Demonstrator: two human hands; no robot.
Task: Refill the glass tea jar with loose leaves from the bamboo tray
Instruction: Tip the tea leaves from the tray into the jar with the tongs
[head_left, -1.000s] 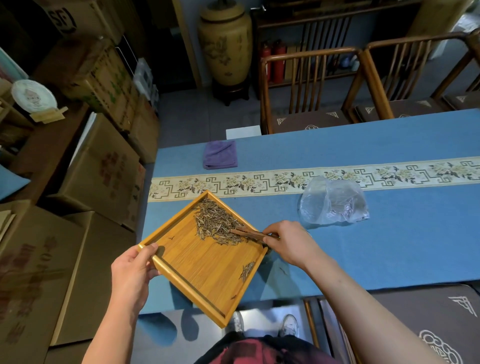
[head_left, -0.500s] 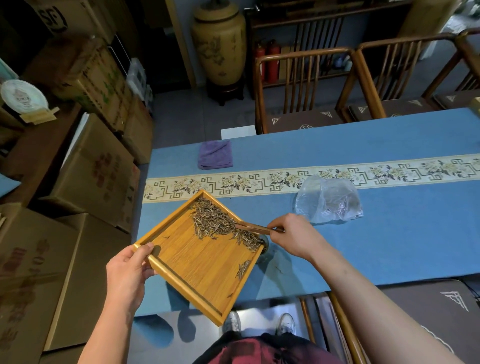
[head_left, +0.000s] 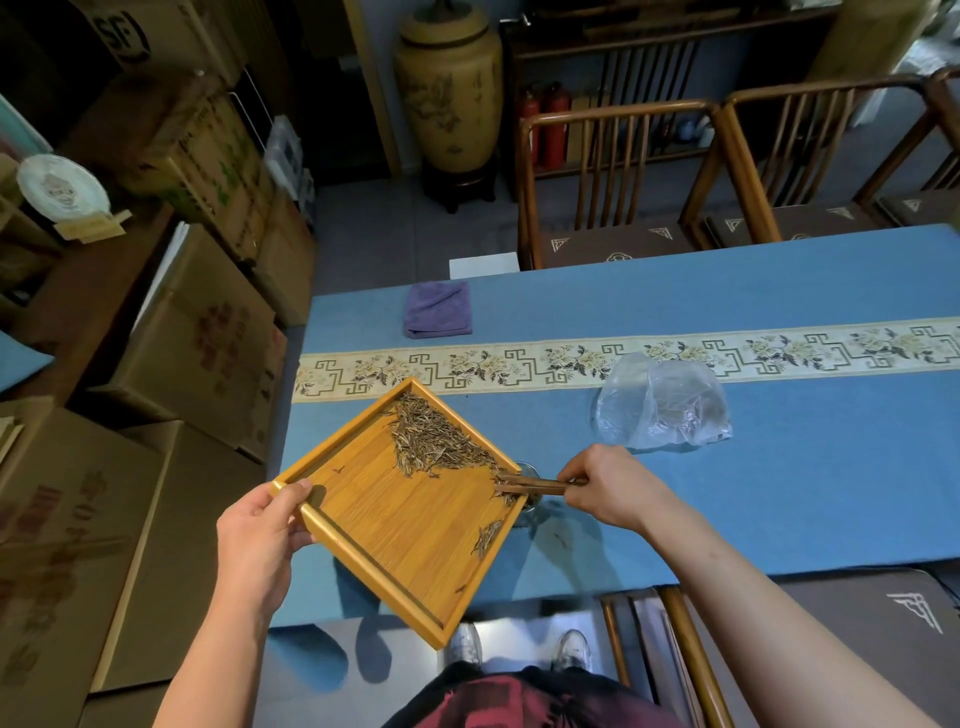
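Observation:
My left hand (head_left: 260, 540) grips the left corner of a square bamboo tray (head_left: 384, 545), held tilted above the blue table with its right corner lowest. A pile of dry loose tea leaves (head_left: 436, 441) lies along the tray's upper right side, and a small clump (head_left: 485, 538) sits lower down. My right hand (head_left: 608, 488) holds a brown wooden scoop (head_left: 524, 484) whose tip rests among the leaves at the right corner. Just under that corner the rim of the glass tea jar (head_left: 535, 501) peeks out, mostly hidden by the tray.
A crumpled clear plastic bag (head_left: 660, 402) lies right of the tray. A folded purple cloth (head_left: 438, 309) sits at the table's far left. Cardboard boxes (head_left: 197, 343) are stacked left of the table, wooden chairs (head_left: 613, 182) stand beyond it, and a chair (head_left: 779, 649) is at my right.
The scoop has swept from the middle of the pile to the tray's right corner, pushing leaves there. The tray is held in nearly the same place.

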